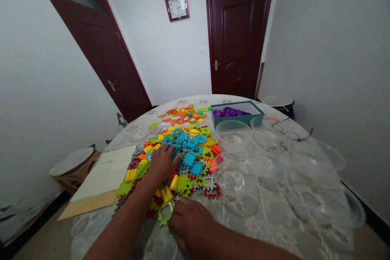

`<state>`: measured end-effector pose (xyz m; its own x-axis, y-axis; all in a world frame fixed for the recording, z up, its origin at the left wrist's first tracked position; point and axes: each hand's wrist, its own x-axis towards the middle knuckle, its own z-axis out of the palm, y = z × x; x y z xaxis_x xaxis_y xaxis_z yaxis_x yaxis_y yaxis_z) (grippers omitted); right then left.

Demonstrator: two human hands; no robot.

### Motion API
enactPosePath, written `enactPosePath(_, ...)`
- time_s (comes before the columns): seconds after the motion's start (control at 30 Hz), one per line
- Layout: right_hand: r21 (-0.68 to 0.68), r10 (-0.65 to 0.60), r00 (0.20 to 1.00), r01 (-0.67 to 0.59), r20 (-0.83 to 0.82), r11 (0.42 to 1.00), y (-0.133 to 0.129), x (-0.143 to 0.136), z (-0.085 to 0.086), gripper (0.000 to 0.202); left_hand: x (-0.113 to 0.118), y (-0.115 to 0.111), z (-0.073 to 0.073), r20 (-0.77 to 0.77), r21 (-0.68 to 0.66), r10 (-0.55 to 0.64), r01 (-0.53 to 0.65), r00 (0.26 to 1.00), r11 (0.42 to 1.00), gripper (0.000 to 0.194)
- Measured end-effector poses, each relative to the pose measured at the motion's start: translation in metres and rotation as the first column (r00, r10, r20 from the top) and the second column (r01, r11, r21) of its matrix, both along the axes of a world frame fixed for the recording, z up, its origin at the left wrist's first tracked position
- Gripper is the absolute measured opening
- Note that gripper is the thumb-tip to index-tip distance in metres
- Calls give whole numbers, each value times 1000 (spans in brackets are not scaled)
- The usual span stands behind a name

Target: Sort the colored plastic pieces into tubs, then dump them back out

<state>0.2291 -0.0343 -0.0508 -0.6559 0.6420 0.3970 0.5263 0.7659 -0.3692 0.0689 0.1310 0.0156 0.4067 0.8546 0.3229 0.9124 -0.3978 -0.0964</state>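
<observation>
A heap of toothed plastic building pieces (185,185) in green, yellow, orange, red and grey covers the middle of the table. Light-blue building pieces (195,168) lie on top. My left hand (163,160) reaches into the heap, fingers stretched and thumb apart, touching the pieces by the blue ones. At the near edge of the heap, my right hand (193,223) is closed with its knuckles up. Beside its fingers is a green frame-shaped piece (166,213); whether they grip it is hidden.
Several clear plastic bowls (236,176) stand on the right. A green box (237,120) holds purple pieces (230,112) at the back. Smaller orange and yellow pieces (183,115) lie behind the heap. A pale board (103,174) lies left, and a stool (73,162) stands beyond the table edge.
</observation>
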Motion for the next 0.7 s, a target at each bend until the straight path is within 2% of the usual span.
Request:
enactPosePath(0.13,51,-45,998,43,37,998,0,-7,0,17,-23,-25,-14,19,100,-58,56,998,993,39)
enactPosePath(0.3,92,-66,997,63,32,994,-1,-13,-1,17,-32,-46,-35,116,168,-79,59,990,984,41)
enactPosePath(0.7,146,-92,996,91,4,985,-6,-9,2,14,-34,-45,-45,196,170,-96,63,976,984,44)
